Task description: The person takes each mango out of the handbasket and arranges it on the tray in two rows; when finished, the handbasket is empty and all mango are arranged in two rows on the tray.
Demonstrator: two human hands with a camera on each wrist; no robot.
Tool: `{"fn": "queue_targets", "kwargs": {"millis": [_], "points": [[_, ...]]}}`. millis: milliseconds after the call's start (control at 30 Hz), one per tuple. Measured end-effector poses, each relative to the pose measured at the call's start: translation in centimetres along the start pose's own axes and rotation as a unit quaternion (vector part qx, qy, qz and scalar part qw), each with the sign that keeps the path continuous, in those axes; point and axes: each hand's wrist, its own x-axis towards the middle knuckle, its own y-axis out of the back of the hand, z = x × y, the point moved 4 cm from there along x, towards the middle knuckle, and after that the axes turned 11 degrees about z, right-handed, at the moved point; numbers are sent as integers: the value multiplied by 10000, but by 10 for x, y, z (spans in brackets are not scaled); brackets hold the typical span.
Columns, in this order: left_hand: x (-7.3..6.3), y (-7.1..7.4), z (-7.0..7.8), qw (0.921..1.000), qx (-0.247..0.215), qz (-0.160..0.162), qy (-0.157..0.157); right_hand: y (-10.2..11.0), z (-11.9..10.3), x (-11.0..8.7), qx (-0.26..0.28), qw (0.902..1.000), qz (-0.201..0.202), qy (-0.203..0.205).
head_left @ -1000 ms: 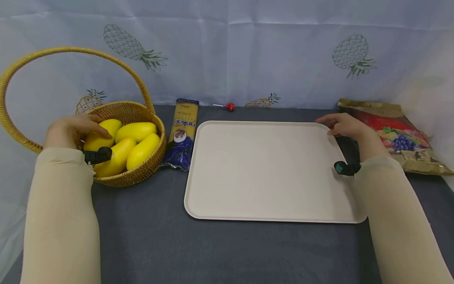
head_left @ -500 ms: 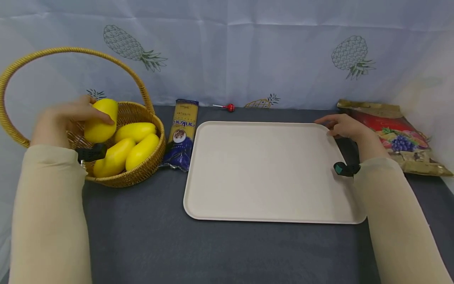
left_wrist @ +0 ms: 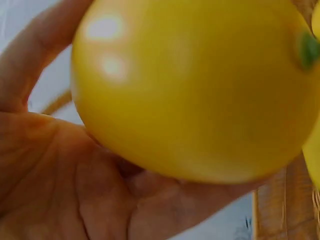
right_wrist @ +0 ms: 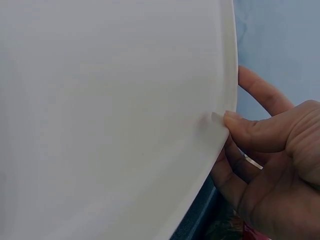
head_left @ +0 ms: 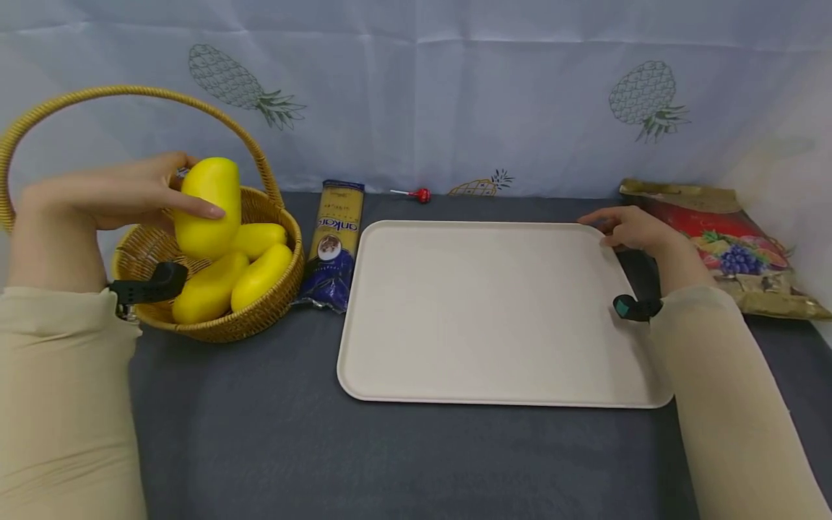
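Observation:
My left hand (head_left: 123, 191) grips a yellow mango (head_left: 211, 209), thumb on the near side, and holds it raised over the wicker basket (head_left: 237, 331). In the left wrist view the mango (left_wrist: 195, 95) fills most of the frame, a small green stem end at its right. Several other mangoes (head_left: 211, 289) lie in the basket. At the far right corner of the beige tray (head_left: 500, 310), my right hand (head_left: 637, 231) pinches the rim. The right wrist view has the thumb of that hand (right_wrist: 280, 145) on the rim, with fingers curled beneath and outside.
A blue and gold pasta packet (head_left: 331, 249) lies between basket and tray. Behind the tray is a red lollipop (head_left: 422, 196). A red and gold bag with fruit pictures (head_left: 728, 253) lies at the right. The basket's tall handle (head_left: 139, 91) arches over the left side.
My left hand has taken hold of a mango in the basket and lifted it up, then slightly right. The right hand stays at the tray corner.

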Motion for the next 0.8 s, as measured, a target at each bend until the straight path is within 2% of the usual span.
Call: {"fn": "queue_targets", "kwargs": {"millis": [200, 367, 567, 800], "points": [[-1, -24, 40, 9996, -29, 1, -277, -2, 4, 3, -31, 10000, 70, -2], [2, -48, 77, 9960, -697, 52, -550, -3, 7, 4, -21, 10000, 72, 3], [18, -79, 114, 9861, -1489, 26, -740, -1, 8, 6, 38, 10000, 64, 24], [39, -114, 146, 9783, -1851, 21, -929, 1, 12, 8, 93, 9999, 30, -27]]}}
